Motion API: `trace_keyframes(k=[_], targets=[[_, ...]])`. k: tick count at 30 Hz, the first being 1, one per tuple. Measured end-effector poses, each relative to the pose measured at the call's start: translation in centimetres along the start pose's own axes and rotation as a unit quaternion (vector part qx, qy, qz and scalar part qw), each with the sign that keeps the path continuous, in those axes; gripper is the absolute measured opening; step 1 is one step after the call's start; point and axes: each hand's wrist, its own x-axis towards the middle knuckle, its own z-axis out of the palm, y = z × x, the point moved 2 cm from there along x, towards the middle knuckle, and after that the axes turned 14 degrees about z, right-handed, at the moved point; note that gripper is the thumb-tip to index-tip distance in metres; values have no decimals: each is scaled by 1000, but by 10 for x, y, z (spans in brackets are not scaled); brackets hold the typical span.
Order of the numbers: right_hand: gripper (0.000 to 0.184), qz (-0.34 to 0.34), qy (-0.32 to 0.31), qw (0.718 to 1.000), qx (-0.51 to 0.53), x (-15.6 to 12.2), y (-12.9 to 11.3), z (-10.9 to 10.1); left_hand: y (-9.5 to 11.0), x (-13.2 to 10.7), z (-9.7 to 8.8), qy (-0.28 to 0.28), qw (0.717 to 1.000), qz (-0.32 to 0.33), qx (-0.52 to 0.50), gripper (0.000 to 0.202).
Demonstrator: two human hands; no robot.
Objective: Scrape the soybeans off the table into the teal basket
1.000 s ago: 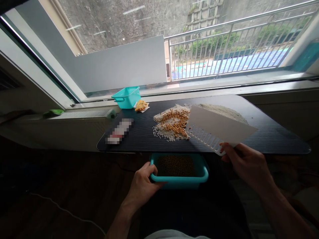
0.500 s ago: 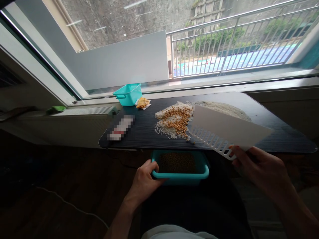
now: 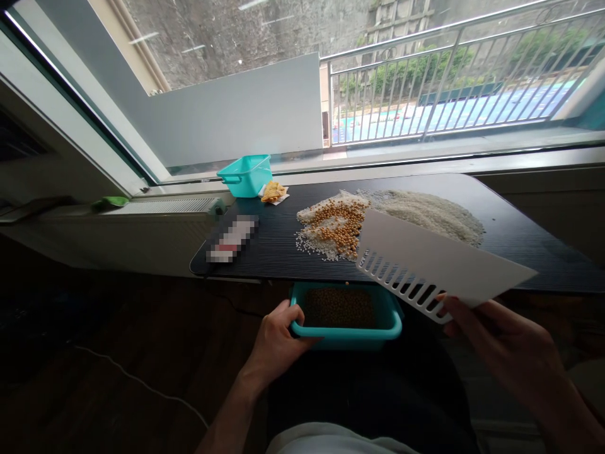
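Note:
My left hand (image 3: 278, 337) grips the left rim of a teal plastic tub (image 3: 350, 332), held just below the table's front edge. Many round tan beans (image 3: 338, 307), likely soybeans, lie inside it. Between the fingers and thumb of my right hand (image 3: 501, 328) is a flat white slotted scraper (image 3: 435, 255), tilted above the front of the table. Its slotted edge points down and left towards the tub. Left of the scraper, a pile of orange-tan beans (image 3: 343, 221) lies mixed with white rice (image 3: 314, 243). One bean shows at the tub's far rim.
A larger heap of rice (image 3: 435, 214) spreads behind the scraper on the dark table (image 3: 274, 252). Further left stand a second teal tub (image 3: 248, 176), a crumpled yellow cloth (image 3: 273, 192) and a blurred-out flat object (image 3: 232, 239). A window and radiator (image 3: 165, 207) border the table.
The scraper has moved down and slightly towards me, its slots now nearer the tub. A bean near the table edge is now at the tub's far rim. My left hand keeps its grip.

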Motion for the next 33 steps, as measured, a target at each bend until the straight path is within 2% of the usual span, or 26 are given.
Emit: trace_keyframes(k=[5,7,12,14,21,26,33], targets=[[58,-5,-83,997,0,6,-8,2,1,2,3,-4,1000,-1,3,27],[57,-11,-94,996,4,7,-12,2,1,4,3,-8,1000,1,11,27],[56,2,5,1000,-8,18,-21,0,1,6,3,-21,999,-7,23,28],[54,7,18,1000,-19,26,-25,3,0,5,3,-19,999,-13,24,27],[49,-7,-40,999,-21,29,-40,14,-3,4,4,-23,999,-23,22,25],[52,28,-8,999,-14,23,-46,16,-2,5,3,-26,999,-22,25,24],[53,30,-16,999,5,22,-52,18,-2,4,5,-27,999,-22,21,24]])
